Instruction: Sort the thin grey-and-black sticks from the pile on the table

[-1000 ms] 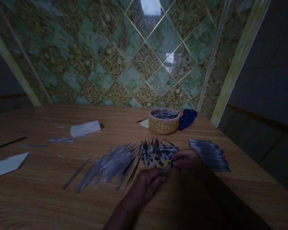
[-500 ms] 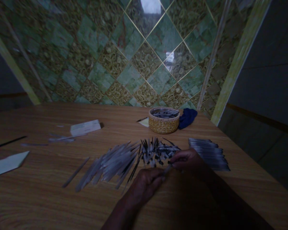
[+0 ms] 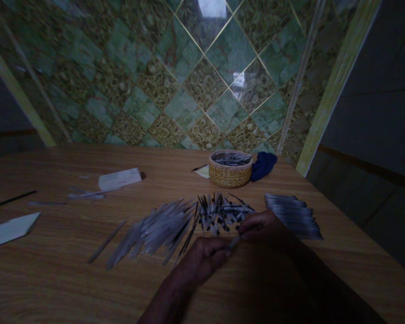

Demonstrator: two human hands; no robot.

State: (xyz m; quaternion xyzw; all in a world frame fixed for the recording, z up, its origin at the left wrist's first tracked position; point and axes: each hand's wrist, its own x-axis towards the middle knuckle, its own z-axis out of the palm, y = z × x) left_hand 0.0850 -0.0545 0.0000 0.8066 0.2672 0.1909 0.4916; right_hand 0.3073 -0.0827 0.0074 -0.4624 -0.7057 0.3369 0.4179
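Between my hands is a slim translucent pen barrel (image 3: 235, 241), tilted up to the right. My left hand (image 3: 202, 258) is closed around its lower end, while the fingertips of my right hand (image 3: 261, 225) pinch its upper end. A dark bit shows at the right fingertips, too small to make out. Just beyond the hands lies a pile of short pale and black pen parts (image 3: 219, 211). Left of it is a heap of long translucent tubes (image 3: 158, 229), with thin black refills (image 3: 191, 236) along its right side. Beside my right hand, pens (image 3: 293, 216) lie in a neat row.
A woven basket (image 3: 230, 174) full of pens stands at the back, with a dark blue cloth (image 3: 263, 165) against it. On the left are a white box (image 3: 119, 179), loose plastic pieces (image 3: 86, 195), a pale card (image 3: 11, 230) and a black stick (image 3: 11, 200). A tiled wall rises behind.
Both hands stay almost in place on the pen barrel. My right fingertips have shifted very slightly at its upper end. The piles look the same.
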